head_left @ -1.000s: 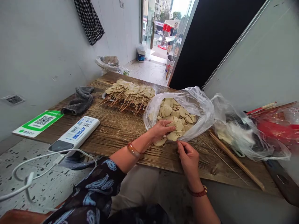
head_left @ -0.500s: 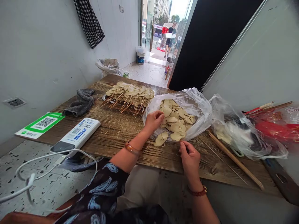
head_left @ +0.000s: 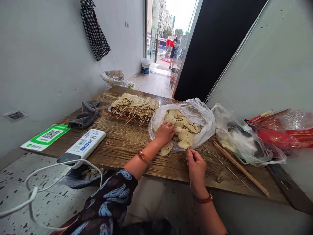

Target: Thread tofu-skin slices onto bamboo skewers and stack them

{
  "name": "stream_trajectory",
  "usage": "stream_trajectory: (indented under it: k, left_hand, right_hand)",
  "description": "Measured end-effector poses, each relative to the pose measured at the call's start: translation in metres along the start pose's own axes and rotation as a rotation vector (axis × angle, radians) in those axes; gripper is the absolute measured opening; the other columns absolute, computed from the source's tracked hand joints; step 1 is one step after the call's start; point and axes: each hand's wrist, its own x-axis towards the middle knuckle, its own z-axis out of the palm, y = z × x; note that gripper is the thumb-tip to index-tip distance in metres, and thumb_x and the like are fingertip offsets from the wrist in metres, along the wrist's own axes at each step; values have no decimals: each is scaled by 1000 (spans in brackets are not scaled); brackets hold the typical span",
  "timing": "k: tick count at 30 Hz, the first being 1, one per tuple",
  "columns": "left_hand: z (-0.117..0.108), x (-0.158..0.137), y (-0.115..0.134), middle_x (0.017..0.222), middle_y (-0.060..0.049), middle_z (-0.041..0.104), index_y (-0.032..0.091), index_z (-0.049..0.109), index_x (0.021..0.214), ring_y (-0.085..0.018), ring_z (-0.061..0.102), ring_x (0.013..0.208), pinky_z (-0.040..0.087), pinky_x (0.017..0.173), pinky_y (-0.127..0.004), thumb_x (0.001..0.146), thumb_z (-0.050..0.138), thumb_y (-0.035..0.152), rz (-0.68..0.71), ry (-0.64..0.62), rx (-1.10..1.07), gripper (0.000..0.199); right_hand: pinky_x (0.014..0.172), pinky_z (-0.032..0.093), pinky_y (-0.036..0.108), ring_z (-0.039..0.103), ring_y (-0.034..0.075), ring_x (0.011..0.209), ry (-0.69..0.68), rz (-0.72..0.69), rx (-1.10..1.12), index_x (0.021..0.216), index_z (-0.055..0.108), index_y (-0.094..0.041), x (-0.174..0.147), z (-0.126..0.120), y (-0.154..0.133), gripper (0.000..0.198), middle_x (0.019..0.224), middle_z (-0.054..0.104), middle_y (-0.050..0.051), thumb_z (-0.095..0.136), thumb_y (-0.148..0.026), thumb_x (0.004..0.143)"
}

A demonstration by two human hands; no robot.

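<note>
My right hand (head_left: pixel 197 164) pinches a thin wooden skewer, mostly hidden by the fingers. At its upper end are threaded pale, thin oval food slices (head_left: pixel 186 143), lying at the front of the bag's opening. My left hand (head_left: pixel 165 133) is in the mouth of the clear plastic bag (head_left: pixel 206 119), fingers bent together against a loose slice (head_left: pixel 177 129); the fingertips are partly hidden. More loose slices fill the bag. Just below the left hand, another slice (head_left: pixel 166 149) rests at the bag's front edge.
Loaded skewers (head_left: pixel 134 106) lie piled on a tray behind left. Bare skewers (head_left: pixel 241 168) lie at right beside another plastic bag (head_left: pixel 234 140). A grey cloth (head_left: pixel 85 114), a QR-code card (head_left: pixel 46 137) and a white device (head_left: pixel 84 147) with a cable (head_left: pixel 31 195) occupy the wooden table's left.
My left hand has moved slightly down and right over the slices in the bag, fingers now lower among them. My right hand keeps its pinch on the skewer. The whole view has shifted slightly.
</note>
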Motion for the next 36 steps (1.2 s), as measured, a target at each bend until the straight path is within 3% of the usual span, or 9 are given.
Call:
stream_trajectory:
  k: [7, 11, 18, 22, 26, 32, 36]
  left_hand:
    - [1, 16, 3, 91, -8, 63, 17, 69, 86, -22, 53, 93, 40, 86, -35, 80, 55, 26, 41, -105, 79, 17]
    - [3, 21, 2, 84, -9, 64, 17, 70, 81, -20, 54, 87, 40, 86, -34, 82, 50, 23, 10, -110, 2, 21]
    - [2, 24, -10, 68, -2, 61, 16, 65, 71, -14, 52, 69, 43, 70, -26, 77, 47, 16, -259, 48, -458, 18]
    - [-11, 13, -13, 59, 3, 53, 15, 57, 73, -10, 52, 54, 41, 54, -21, 79, 45, 24, -416, -24, -934, 16]
    - [-16, -2, -13, 62, 3, 57, 16, 54, 85, -12, 59, 52, 43, 48, -21, 78, 52, 37, -574, -104, -1310, 22]
    - [-17, -8, -16, 71, -1, 63, 13, 59, 92, -10, 60, 56, 35, 45, -16, 65, 70, 38, -567, -102, -1405, 38]
    - [-23, -8, -16, 67, 0, 61, 11, 63, 87, -6, 52, 51, 31, 44, -16, 61, 73, 34, -580, -33, -1406, 36]
  right_hand:
    - [47, 35, 22, 45, 11, 48, -8, -23, -17, 88, 73, -10, 1, 1, 0, 48, 55, 57, 0, 55, -53, 77]
    - [47, 35, 22, 44, 11, 48, -18, -34, -7, 87, 72, -10, 1, 1, -2, 48, 54, 55, 0, 55, -53, 77]
    - [47, 35, 21, 44, 11, 49, -70, -6, -9, 89, 71, -11, 0, 0, -1, 43, 56, 54, -1, 55, -50, 79]
    - [47, 35, 21, 44, 11, 50, -102, -4, -22, 87, 70, -12, -2, -1, -1, 41, 56, 53, -1, 55, -49, 80]
    - [47, 35, 21, 45, 11, 51, -152, -43, -63, 88, 70, -13, -4, -2, -4, 38, 57, 53, -1, 54, -47, 82]
    - [46, 37, 21, 48, 11, 50, -191, -96, -117, 84, 70, -14, -4, -1, -5, 34, 60, 58, 0, 54, -44, 83]
    - [45, 38, 21, 49, 12, 49, -209, -132, -130, 85, 71, -15, -4, -1, -5, 32, 62, 61, 1, 55, -42, 82]
